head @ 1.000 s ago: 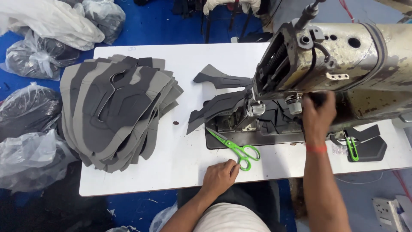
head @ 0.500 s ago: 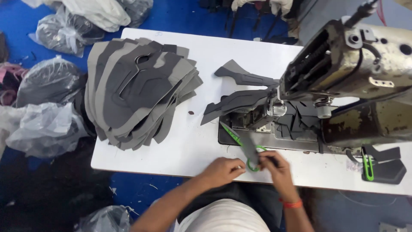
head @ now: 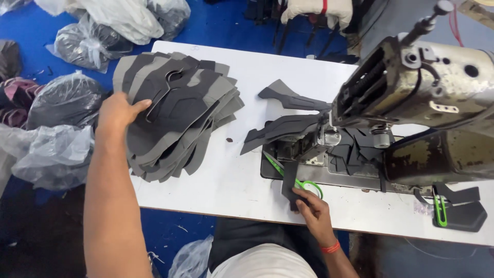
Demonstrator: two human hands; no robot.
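My left hand [head: 117, 112] lies on the left edge of a big stack of grey and black cut pieces [head: 180, 113] on the white table [head: 231, 185]. My right hand [head: 311, 206] sits near the table's front edge and pinches a narrow dark strip [head: 289, 180] that stands beside the green-handled scissors [head: 293, 177]. More dark pieces [head: 283, 126] lie under the head of the worn sewing machine [head: 417, 98].
Plastic bags stuffed with dark material [head: 62, 103] crowd the blue floor on the left. A second green-handled tool [head: 440, 211] rests on dark pieces at the right front. One loose grey piece [head: 288, 98] lies behind the machine's needle.
My left hand left the front edge and reached out to the stack on the left. My right hand stays by the scissors, now holding the dark strip. The view shifted right.
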